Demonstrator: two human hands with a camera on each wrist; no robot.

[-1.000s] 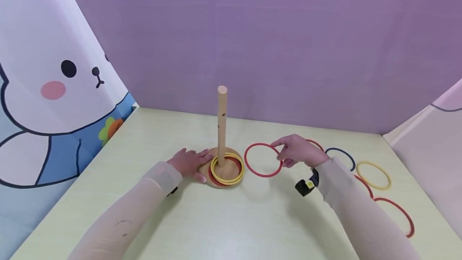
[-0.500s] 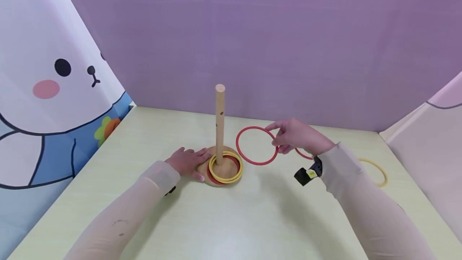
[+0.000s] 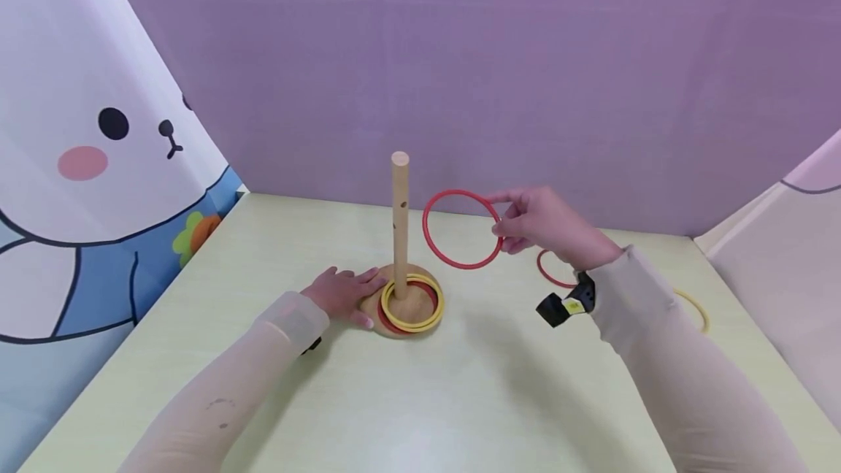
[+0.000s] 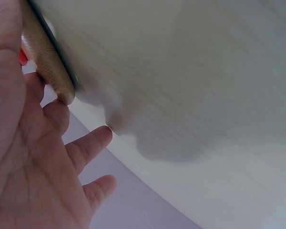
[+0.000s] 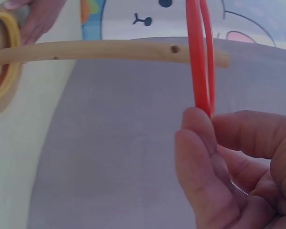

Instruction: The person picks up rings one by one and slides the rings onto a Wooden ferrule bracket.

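Note:
A wooden post stands upright on a round wooden base. Yellow rings and a red ring lie around its foot. My left hand rests on the left of the base with fingers spread; the left wrist view shows fingertips at the base's rim. Raised to the right of the post, my right hand pinches a thin red ring between thumb and fingers. That ring is tilted toward the camera, below the post's top. In the right wrist view it overlaps the upper post.
Another red ring lies on the table behind my right wrist. A yellow ring is partly hidden by the right sleeve. Purple cloth rises along the table's back edge, with a cartoon-printed cloth at left.
My right hand has lifted the red ring upward and slightly left toward the post, tilting it more upright. The left hand has stayed on the base.

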